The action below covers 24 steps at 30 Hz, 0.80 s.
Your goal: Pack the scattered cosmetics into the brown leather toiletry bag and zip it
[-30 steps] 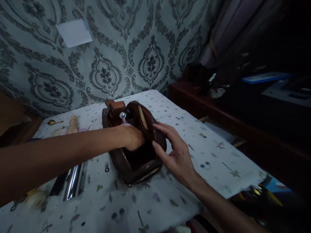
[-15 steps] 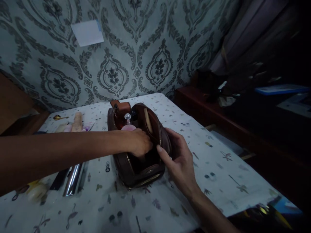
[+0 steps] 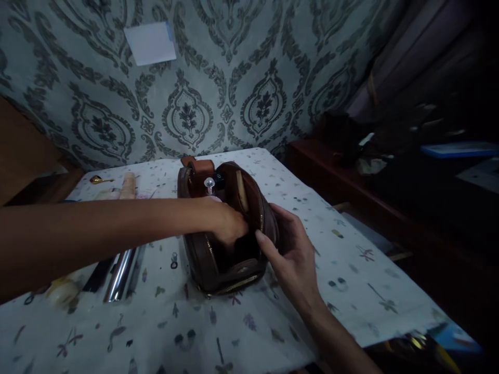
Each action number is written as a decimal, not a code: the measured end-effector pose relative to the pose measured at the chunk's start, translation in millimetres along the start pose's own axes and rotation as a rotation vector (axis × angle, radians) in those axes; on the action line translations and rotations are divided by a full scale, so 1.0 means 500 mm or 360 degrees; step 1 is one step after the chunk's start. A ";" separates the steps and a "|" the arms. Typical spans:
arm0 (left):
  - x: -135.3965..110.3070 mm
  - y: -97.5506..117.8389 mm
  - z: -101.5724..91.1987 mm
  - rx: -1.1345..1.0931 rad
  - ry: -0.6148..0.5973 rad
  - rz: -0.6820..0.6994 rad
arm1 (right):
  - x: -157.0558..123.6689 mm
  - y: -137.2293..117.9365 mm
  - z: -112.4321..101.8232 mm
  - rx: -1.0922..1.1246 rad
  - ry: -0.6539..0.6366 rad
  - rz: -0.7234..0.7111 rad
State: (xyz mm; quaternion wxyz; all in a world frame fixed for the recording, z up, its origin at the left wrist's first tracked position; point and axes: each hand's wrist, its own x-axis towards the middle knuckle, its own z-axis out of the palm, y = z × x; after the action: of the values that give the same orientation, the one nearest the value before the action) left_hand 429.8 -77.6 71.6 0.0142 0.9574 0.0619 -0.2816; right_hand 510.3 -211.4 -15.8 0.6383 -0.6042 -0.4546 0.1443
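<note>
1. Pinching the right wall of the brown bag between thumb and bent fingers, our right hand probably steadies it and spreads its mouth for the other hand
2. Our left hand dips into the bag with its fingertips lost in shadow; we cannot tell whether they are spread or closed on something
3. The bag stands before us on the patterned tablecloth, unzipped mouth upward, long axis running away from us, far end slightly leftward toward the wallpaper
4. Inside, beyond our left hand, a bottle with a clear ball top stands near a black cap; a flat tan item leans against the right inner wall, perhaps to save room
5. Left of the bag, a silver tube lies well apart, which leaves our hands working space
</note>
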 end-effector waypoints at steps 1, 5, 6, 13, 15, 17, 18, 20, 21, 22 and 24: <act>-0.008 -0.004 -0.013 0.0009 -0.0083 -0.0004 | -0.001 0.000 0.000 0.0027 -0.0005 0.0016; -0.044 -0.017 -0.052 -0.0027 -0.0145 -0.0038 | -0.005 -0.001 -0.001 0.0062 -0.0008 0.0037; -0.049 -0.018 -0.053 -0.0041 -0.0149 -0.0021 | -0.006 -0.001 -0.001 0.0071 -0.0012 0.0044; -0.041 -0.019 -0.018 -0.0112 -0.0118 -0.0005 | -0.005 0.000 -0.002 0.0080 -0.0003 0.0042; -0.039 -0.022 -0.018 -0.0124 -0.0101 -0.0013 | -0.005 -0.001 -0.001 0.0080 -0.0008 0.0063; -0.040 -0.023 -0.022 -0.0107 -0.0114 0.0007 | -0.004 -0.003 -0.001 0.0095 -0.0018 0.0077; -0.041 -0.021 -0.024 -0.0119 -0.0125 0.0049 | -0.004 -0.003 -0.002 0.0104 -0.0024 0.0079; -0.043 -0.014 -0.028 -0.0181 -0.0133 0.0153 | -0.004 -0.003 -0.003 0.0111 -0.0039 0.0076; -0.044 -0.009 -0.030 -0.0208 -0.0137 0.0193 | -0.004 -0.003 -0.003 0.0110 -0.0042 0.0071; -0.046 -0.004 -0.033 -0.0220 -0.0150 0.0212 | -0.004 -0.002 -0.003 0.0098 -0.0039 0.0070; -0.056 0.003 -0.044 -0.0202 -0.0184 0.0194 | -0.006 -0.002 -0.003 0.0025 -0.0020 0.0074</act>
State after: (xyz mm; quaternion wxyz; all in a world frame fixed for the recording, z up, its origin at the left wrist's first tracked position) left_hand 418.5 -81.0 105.0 0.0955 0.9388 0.0203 -0.3305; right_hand 509.4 -214.6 -16.0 0.6366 -0.6086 -0.4433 0.1666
